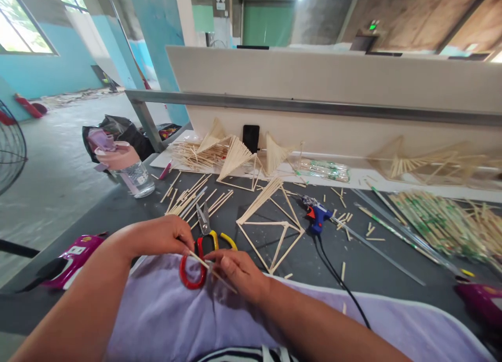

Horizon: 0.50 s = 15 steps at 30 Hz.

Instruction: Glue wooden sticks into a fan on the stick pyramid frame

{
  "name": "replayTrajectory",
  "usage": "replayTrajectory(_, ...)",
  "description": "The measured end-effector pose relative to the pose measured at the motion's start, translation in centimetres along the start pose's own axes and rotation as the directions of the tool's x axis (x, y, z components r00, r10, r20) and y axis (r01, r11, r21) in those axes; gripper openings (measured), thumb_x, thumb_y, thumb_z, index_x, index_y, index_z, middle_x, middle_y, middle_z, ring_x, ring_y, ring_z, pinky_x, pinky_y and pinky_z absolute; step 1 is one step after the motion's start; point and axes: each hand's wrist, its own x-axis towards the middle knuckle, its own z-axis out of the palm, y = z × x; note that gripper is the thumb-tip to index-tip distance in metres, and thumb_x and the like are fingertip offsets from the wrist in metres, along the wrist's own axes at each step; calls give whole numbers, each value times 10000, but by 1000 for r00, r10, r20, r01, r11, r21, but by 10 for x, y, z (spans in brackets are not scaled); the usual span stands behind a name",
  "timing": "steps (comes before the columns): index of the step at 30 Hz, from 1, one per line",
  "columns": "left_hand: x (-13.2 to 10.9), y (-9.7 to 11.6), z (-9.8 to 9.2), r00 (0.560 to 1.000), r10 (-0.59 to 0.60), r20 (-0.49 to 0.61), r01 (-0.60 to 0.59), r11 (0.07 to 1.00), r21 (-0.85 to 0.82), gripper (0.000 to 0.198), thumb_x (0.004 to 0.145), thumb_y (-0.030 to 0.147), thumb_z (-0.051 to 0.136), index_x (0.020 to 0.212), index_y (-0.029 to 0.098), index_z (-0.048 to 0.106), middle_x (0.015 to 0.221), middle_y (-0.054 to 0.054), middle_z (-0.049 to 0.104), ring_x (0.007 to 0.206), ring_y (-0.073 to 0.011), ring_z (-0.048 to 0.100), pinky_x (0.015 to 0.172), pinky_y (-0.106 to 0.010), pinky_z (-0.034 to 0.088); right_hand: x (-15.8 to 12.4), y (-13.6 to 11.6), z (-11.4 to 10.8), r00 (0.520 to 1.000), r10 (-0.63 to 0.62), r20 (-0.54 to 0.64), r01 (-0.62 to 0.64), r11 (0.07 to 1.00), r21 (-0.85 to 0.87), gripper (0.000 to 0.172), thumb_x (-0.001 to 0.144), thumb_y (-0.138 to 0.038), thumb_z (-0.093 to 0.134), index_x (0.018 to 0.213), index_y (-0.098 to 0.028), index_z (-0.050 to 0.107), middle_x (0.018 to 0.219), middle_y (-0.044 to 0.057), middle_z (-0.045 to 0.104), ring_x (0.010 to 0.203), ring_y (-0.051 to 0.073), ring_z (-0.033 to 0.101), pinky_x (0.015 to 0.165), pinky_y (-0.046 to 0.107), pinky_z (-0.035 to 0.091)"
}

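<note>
My left hand (pixel 175 235) pinches one end of a thin wooden stick (pixel 200 259) above the lilac cloth. Close by, my right hand (pixel 240 273) has its fingers closed on the same stick, whose lower end is blurred. Directly behind them lie scissors (pixel 204 223) with red and yellow handles, blades pointing away. Just beyond my right hand stands an open frame of glued sticks (pixel 261 224), with a fan of sticks at its top. A blue glue gun (pixel 318 215) rests to its right, its black cord running toward me.
Loose sticks (pixel 188 200) lie behind the scissors. Fan-shaped stick models (pixel 237 158) and a black phone (pixel 251 138) stand along the white board. A water bottle (pixel 131 173) is at the left edge. Packed sticks (pixel 435 221) and a clear glue stick (pixel 388 257) lie right.
</note>
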Motion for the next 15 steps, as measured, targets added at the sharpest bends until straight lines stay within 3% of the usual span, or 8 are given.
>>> replayTrajectory(3,10,3,-2,998,-21,-58,25,997,72,212,784,356,562,777,243,742,734,-9,674,709,-127,592,665,-189,401,2,5,1,996,51,76,-58,994,92,393,871,-427,451,1179,-206,553,608,-35,526,513,88,468,521,208,375)
replayTrajectory(7,5,-1,-17,976,-82,-201,98,993,71,215,766,364,557,766,236,730,764,-5,669,736,-130,587,692,-194,410,3,10,6,984,157,-85,-143,979,144,316,875,-336,439,1132,-211,573,627,-31,507,530,87,456,528,206,380)
replayTrajectory(11,-8,-18,-26,923,-185,-337,189,982,-23,247,734,425,568,763,227,712,767,-1,667,725,-138,578,668,-207,426,4,9,7,976,162,-144,-150,985,88,286,884,-319,422,1093,-215,587,620,-29,488,541,95,442,546,218,382)
replayTrajectory(15,-3,-26,-23,850,-252,-462,206,967,-149,323,710,489,583,723,183,685,643,3,616,627,-125,524,574,-207,402,4,8,6,978,145,-150,-136,989,65,267,892,-389,421,949,-203,604,594,-30,477,547,97,442,545,221,369)
